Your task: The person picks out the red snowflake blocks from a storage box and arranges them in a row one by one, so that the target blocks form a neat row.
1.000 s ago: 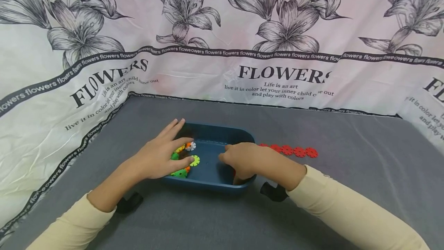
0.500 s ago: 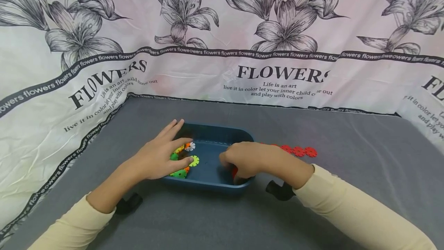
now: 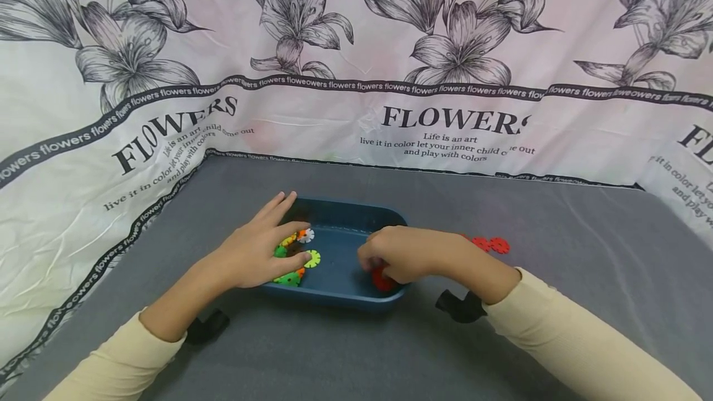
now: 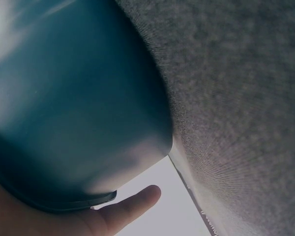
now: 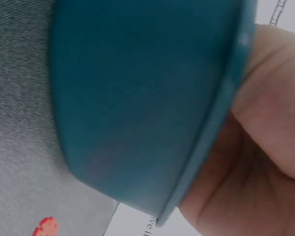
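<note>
Fingers of the right hand (image 3: 403,252) curl at a red snowflake disc (image 3: 381,282), now more exposed; handling appears underway, pinch unconfirmed.

In the left wrist view, glare streaks the softly blurred tub (image 4: 83,98).

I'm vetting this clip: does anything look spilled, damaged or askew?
Nothing stands out: the tray sits upright with no visible damage, and the red discs showing outside it lie in a row, not scattered.

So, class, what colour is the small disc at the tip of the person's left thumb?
The small disc is bright yellow-green, seen best in the head view.
</note>
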`<move>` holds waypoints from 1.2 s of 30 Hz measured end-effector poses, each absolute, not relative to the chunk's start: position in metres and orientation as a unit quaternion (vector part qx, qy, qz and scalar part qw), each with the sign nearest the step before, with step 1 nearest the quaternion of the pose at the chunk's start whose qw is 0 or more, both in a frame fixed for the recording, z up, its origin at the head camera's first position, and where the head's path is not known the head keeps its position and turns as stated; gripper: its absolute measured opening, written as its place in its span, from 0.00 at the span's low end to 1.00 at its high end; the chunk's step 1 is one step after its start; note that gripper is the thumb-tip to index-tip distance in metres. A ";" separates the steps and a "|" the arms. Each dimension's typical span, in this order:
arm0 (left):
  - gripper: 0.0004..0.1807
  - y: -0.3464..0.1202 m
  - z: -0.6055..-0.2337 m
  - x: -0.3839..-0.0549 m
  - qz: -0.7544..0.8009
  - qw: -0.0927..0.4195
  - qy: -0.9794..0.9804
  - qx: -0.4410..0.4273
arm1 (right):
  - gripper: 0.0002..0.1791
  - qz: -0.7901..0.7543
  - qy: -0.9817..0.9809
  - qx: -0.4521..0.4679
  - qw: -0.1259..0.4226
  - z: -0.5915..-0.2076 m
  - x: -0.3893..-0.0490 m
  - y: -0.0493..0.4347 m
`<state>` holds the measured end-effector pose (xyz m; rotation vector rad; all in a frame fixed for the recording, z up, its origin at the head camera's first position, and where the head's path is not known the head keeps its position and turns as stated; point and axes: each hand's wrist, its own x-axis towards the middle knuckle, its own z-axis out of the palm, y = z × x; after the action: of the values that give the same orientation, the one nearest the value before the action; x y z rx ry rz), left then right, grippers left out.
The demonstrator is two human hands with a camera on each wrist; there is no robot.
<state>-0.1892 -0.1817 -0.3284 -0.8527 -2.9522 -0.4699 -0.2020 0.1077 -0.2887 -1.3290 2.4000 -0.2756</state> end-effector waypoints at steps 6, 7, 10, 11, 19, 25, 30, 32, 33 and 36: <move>0.33 -0.181 -0.328 -0.189 -0.150 0.019 -0.950 -0.272 | 0.17 -0.127 0.844 -0.485 0.191 -0.282 -0.201 0.114; 0.33 -0.181 -0.328 -0.190 -0.150 0.019 -0.950 -0.272 | 0.17 -0.133 0.846 -0.483 0.185 -0.281 -0.200 0.115; 0.33 -0.181 -0.328 -0.190 -0.149 0.020 -0.950 -0.272 | 0.17 -0.159 0.851 -0.475 0.160 -0.280 -0.200 0.117; 0.33 -0.181 -0.328 -0.190 -0.149 0.020 -0.950 -0.273 | 0.17 -0.168 0.852 -0.473 0.151 -0.280 -0.200 0.118; 0.33 -0.182 -0.329 -0.189 -0.150 0.020 -0.950 -0.274 | 0.15 -0.214 0.851 -0.477 0.054 -0.283 -0.199 0.124; 0.29 -0.182 -0.328 -0.188 -0.149 0.021 -0.948 -0.281 | 0.11 -0.236 0.861 -0.449 0.031 -0.284 -0.199 0.131; 0.28 -0.183 -0.326 -0.188 -0.152 0.020 -0.945 -0.288 | 0.10 -0.266 0.864 -0.426 0.014 -0.284 -0.199 0.135; 0.31 -0.184 -0.325 -0.188 -0.150 0.018 -0.945 -0.289 | 0.10 -0.272 0.863 -0.425 0.008 -0.285 -0.198 0.137; 0.32 -0.183 -0.325 -0.188 -0.149 0.017 -0.945 -0.290 | 0.10 -0.275 0.863 -0.424 0.006 -0.285 -0.198 0.138; 0.33 -0.183 -0.325 -0.189 -0.147 0.015 -0.946 -0.290 | 0.10 -0.283 0.863 -0.419 -0.001 -0.286 -0.197 0.140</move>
<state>-0.1887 -0.1830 -0.3249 -0.9028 -2.9419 -0.4569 -0.1969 0.1401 -0.2855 -1.3179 2.7112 -0.8883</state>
